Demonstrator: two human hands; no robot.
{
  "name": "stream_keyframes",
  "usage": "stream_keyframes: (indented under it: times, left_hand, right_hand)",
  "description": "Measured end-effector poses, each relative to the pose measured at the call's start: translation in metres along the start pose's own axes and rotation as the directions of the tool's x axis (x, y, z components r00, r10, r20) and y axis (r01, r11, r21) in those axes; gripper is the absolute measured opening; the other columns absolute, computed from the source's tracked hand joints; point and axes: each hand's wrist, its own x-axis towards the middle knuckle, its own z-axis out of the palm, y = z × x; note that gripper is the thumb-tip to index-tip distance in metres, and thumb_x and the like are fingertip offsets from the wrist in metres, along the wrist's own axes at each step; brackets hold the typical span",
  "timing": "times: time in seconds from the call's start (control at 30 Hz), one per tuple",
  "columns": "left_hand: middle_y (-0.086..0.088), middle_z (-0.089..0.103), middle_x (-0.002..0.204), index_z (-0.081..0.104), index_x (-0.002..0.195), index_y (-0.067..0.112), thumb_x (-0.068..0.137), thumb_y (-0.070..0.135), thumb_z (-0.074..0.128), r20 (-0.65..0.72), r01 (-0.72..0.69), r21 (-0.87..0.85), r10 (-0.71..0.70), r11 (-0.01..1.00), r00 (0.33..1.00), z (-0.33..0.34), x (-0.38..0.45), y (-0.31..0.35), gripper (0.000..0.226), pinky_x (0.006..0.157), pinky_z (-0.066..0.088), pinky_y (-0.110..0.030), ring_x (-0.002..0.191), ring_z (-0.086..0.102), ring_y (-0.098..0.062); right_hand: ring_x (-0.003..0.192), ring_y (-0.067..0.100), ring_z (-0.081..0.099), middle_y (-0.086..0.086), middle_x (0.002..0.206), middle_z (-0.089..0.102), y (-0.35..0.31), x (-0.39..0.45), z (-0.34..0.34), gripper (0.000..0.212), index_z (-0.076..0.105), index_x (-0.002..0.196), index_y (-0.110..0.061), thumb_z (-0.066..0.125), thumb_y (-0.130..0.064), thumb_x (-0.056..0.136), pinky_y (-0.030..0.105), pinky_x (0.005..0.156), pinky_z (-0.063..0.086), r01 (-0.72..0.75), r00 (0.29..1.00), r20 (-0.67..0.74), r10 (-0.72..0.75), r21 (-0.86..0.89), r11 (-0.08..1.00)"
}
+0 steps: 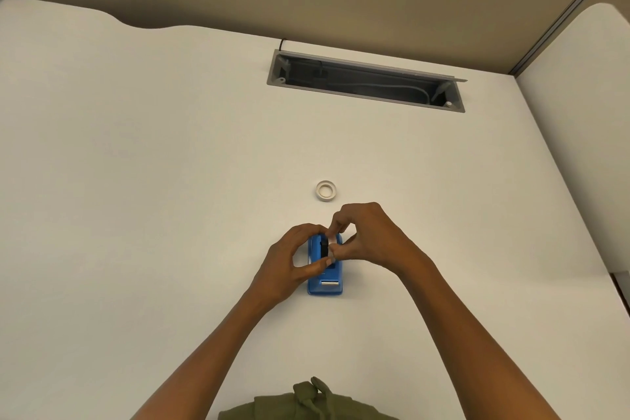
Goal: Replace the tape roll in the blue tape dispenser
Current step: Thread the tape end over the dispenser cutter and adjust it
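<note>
Green fabric (306,402) lies nearest, at the bottom edge. Beyond it spreads the white worktop (153,164), with an open cable slot (366,82) far back. Mid-worktop stands the blue tape dispenser (325,278): the left hand (293,259) grips its side, the right hand (368,235) pinches the black hub (324,245) inside it. A tape roll (326,191) lies just beyond.
</note>
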Motion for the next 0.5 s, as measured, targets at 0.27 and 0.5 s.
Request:
stream_keyframes:
  times: [0.27,0.5]
  left_hand:
    - [0.033,0.048,0.113,0.043,0.108,0.054,0.078,0.033,0.071,-0.006,0.003,0.007,-0.003,1.0,1.0,0.0008,0.0002,-0.0016,0.046,0.086,0.033,0.002,0.107,0.044,0.018]
    - [0.034,0.048,0.114,0.043,0.108,0.056,0.078,0.034,0.07,-0.011,0.004,0.002,-0.004,1.0,1.0,0.0009,-0.0001,-0.0024,0.047,0.085,0.031,0.004,0.107,0.044,0.019]
  right_hand:
    - [0.081,0.014,0.061,0.007,0.087,0.071,0.0018,0.0011,-0.0008,0.016,0.075,0.085,-0.007,0.077,-0.006,0.069,0.037,0.077,0.053,-0.016,1.0,-0.017,0.017,0.045,0.999]
    - [0.083,0.022,0.064,0.008,0.093,0.071,0.0046,-0.001,0.001,0.016,0.076,0.09,-0.007,0.074,-0.007,0.074,0.044,0.081,0.053,-0.013,0.999,-0.029,0.015,0.051,0.999]
